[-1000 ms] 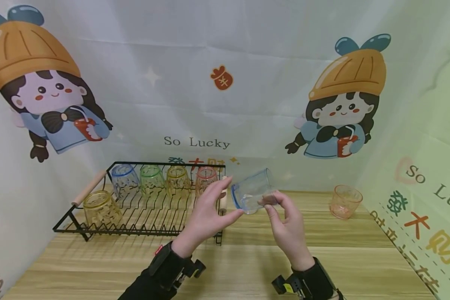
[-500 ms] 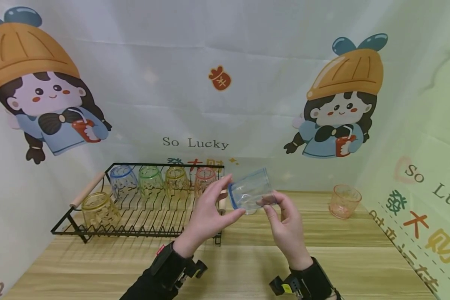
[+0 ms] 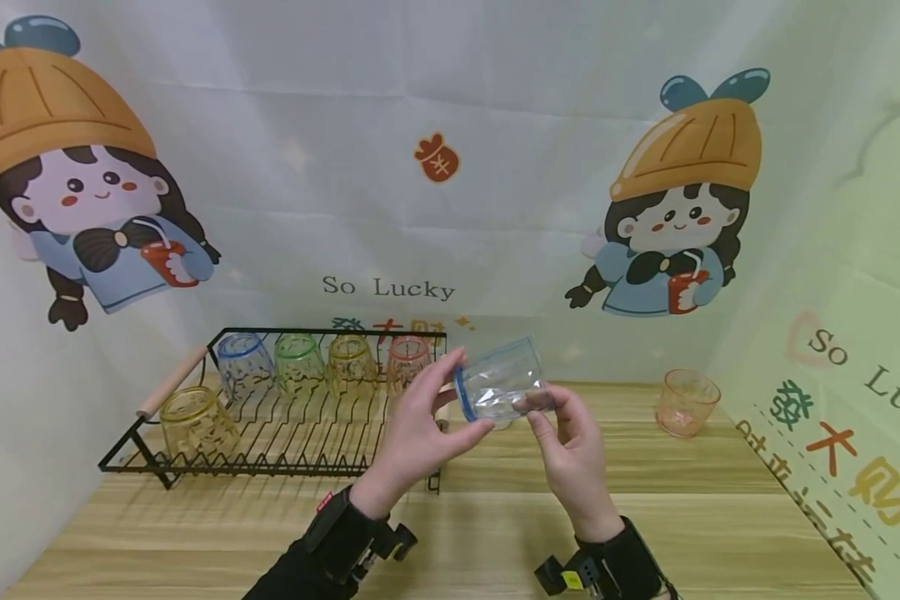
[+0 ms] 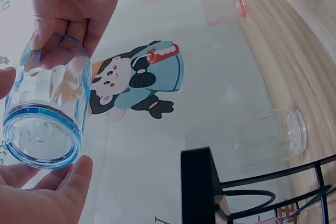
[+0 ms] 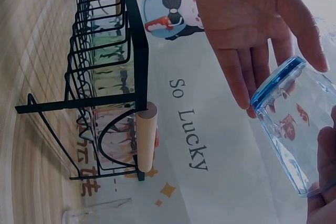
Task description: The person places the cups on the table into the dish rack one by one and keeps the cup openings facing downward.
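Both hands hold the blue-rimmed glass [image 3: 501, 387] sideways in the air just right of the rack [image 3: 285, 462]: left hand [image 3: 417, 425] pinching its rim, right hand [image 3: 574, 454] gripping its base. Five glasses sit racked already; I'd judge this one, a clear glass [image 4: 270, 136] beside the rack and the pink glass [image 3: 686, 402] far right remain.

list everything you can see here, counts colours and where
blue-rimmed glass: 1, clear with blue rim, held on its side in the air between both hands
rack: 1, black wire with wooden handles, left on the table
glasses in rack: 5, yellow at front left; blue, green, yellow, pink in the back row
pink glass: 1, upright, far right of the table
clear glass: 1, on the table by the rack's end
table: 1, light wood
backdrop: cartoon print, "So Lucky"
left hand: holds the rim end
right hand: holds the base end
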A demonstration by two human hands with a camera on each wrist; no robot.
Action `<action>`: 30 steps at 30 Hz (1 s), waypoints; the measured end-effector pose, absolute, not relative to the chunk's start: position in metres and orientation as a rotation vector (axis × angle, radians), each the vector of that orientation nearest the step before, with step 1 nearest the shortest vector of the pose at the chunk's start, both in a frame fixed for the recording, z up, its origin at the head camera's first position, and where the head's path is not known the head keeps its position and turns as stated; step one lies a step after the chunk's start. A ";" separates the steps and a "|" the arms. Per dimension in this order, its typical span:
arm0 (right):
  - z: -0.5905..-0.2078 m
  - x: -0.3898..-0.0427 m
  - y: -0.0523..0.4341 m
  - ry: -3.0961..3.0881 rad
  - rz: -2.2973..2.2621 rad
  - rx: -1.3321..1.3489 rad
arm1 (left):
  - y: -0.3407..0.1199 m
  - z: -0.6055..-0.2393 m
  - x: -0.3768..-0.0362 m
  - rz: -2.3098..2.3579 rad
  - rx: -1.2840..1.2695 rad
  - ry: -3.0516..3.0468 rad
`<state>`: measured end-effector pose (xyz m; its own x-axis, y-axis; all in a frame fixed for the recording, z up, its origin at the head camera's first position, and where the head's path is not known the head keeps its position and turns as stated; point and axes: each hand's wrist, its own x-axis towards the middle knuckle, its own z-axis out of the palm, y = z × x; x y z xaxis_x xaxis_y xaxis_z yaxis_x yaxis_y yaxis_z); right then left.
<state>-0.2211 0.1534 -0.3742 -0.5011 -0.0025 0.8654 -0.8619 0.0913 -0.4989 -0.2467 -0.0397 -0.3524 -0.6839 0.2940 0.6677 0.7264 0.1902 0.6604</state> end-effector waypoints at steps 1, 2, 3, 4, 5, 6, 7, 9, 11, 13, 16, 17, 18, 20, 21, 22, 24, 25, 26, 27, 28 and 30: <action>-0.374 -0.221 0.153 -1.642 1.503 0.869 | -0.039 -0.353 -0.247 -1.516 -0.963 -2.070; -0.374 -0.221 0.153 -1.639 1.506 0.872 | -0.039 -0.353 -0.246 -1.534 -0.966 -2.060; -0.374 -0.221 0.153 -1.634 1.512 0.877 | -0.038 -0.354 -0.246 -1.548 -0.971 -2.051; -0.374 -0.221 0.153 -1.630 1.517 0.880 | -0.038 -0.354 -0.246 -1.560 -0.975 -2.042; -0.374 -0.221 0.153 -1.625 1.524 0.882 | -0.038 -0.354 -0.246 -1.569 -0.984 -2.031; -0.374 -0.221 0.153 -1.620 1.532 0.882 | -0.038 -0.354 -0.245 -1.575 -0.992 -2.019; -0.374 -0.221 0.153 -1.616 1.538 0.882 | -0.037 -0.355 -0.245 -1.584 -1.002 -2.005; -0.375 -0.220 0.153 -1.611 1.548 0.875 | -0.037 -0.355 -0.245 -1.590 -1.013 -1.984; -0.375 -0.220 0.153 -1.608 1.561 0.865 | -0.036 -0.356 -0.245 -1.595 -1.025 -1.960; -0.375 -0.220 0.153 -1.609 1.569 0.858 | -0.035 -0.356 -0.245 -1.600 -1.029 -1.937; -0.375 -0.219 0.152 -1.610 1.582 0.861 | -0.036 -0.357 -0.245 -1.605 -1.037 -1.892; -0.375 -0.219 0.152 -1.611 1.585 0.866 | -0.036 -0.358 -0.246 -1.605 -1.042 -1.879; -0.374 -0.219 0.152 -1.614 1.582 0.873 | -0.037 -0.358 -0.247 -1.614 -1.048 -1.864; -0.374 -0.219 0.152 -1.624 1.580 0.883 | -0.039 -0.357 -0.248 -1.624 -1.061 -1.843; -0.373 -0.219 0.152 -1.627 1.581 0.892 | -0.040 -0.356 -0.249 -1.625 -1.063 -1.841; -0.373 -0.220 0.153 -1.632 1.582 0.900 | -0.042 -0.356 -0.249 -1.621 -1.059 -1.845; -0.373 -0.220 0.154 -1.645 1.587 0.912 | -0.045 -0.353 -0.251 -1.607 -1.051 -1.857; -0.373 -0.221 0.154 -1.651 1.597 0.915 | -0.046 -0.353 -0.251 -1.594 -1.044 -1.870; -0.374 -0.221 0.155 -1.655 1.609 0.922 | -0.048 -0.351 -0.252 -1.580 -1.035 -1.883; -0.374 -0.221 0.156 -1.662 1.616 0.924 | -0.049 -0.350 -0.252 -1.571 -1.029 -1.894; -0.374 -0.222 0.157 -1.670 1.622 0.923 | -0.050 -0.349 -0.252 -1.566 -1.023 -1.906; -0.375 -0.222 0.158 -1.687 1.632 0.918 | -0.052 -0.348 -0.252 -1.564 -1.017 -1.920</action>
